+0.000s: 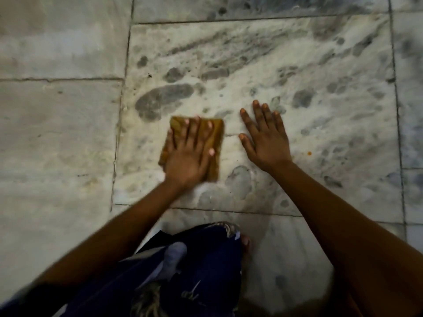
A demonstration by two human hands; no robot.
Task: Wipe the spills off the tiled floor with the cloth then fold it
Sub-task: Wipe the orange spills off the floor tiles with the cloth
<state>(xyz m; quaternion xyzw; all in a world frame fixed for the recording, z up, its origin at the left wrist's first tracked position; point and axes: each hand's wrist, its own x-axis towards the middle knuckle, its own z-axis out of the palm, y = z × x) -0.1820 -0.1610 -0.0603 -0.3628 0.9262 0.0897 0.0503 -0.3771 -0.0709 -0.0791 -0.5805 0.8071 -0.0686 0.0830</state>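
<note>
A mustard-yellow cloth [216,136], folded into a small rectangle, lies flat on the grey-veined marble floor tile [274,65]. My left hand [190,152] presses down on it with fingers spread across its top; the cloth looks slightly blurred. My right hand [263,133] rests flat on the bare tile just right of the cloth, fingers apart, holding nothing. A small orange spot [309,153] sits on the tile to the right of my right hand. The tile around the cloth shows pale, smeary streaks.
My knee in dark blue patterned fabric [194,259] and a bare toe [245,240] are close below the hands. Dark grout lines [119,133] border the tile on the left and far right. Plainer grey tiles [57,145] lie to the left.
</note>
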